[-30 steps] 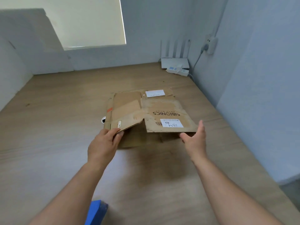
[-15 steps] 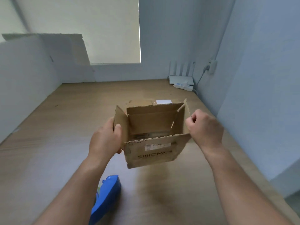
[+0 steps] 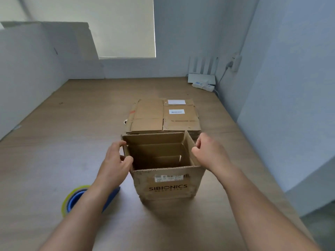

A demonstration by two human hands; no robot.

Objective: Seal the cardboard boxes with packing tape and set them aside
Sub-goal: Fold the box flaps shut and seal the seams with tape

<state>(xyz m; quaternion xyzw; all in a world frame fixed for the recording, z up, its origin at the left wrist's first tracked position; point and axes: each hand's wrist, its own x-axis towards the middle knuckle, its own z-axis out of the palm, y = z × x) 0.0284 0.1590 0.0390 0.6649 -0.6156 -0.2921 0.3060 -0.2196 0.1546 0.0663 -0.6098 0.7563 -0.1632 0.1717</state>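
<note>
An opened-out brown cardboard box (image 3: 168, 185) printed SIBIONICS stands upright on the wooden table (image 3: 54, 160), its top flaps up and its inside bare. My left hand (image 3: 115, 164) grips the box's left flap, thumb inside and fingers outside. My right hand (image 3: 210, 153) has its fingers curled at the right flap's top edge, pinching it. A blue tape dispenser with a yellowish tape roll (image 3: 74, 200) lies on the table under my left forearm, partly hidden.
A stack of flattened cardboard boxes (image 3: 163, 116) with white labels lies just behind the open box. A white router (image 3: 201, 78) and a power strip sit in the far right corner. White walls close in on the left and right.
The box was lifted off the flat stack, opened out in the air, and now stands on the table closer to me. Both hands moved from its sides to its top flaps.
</note>
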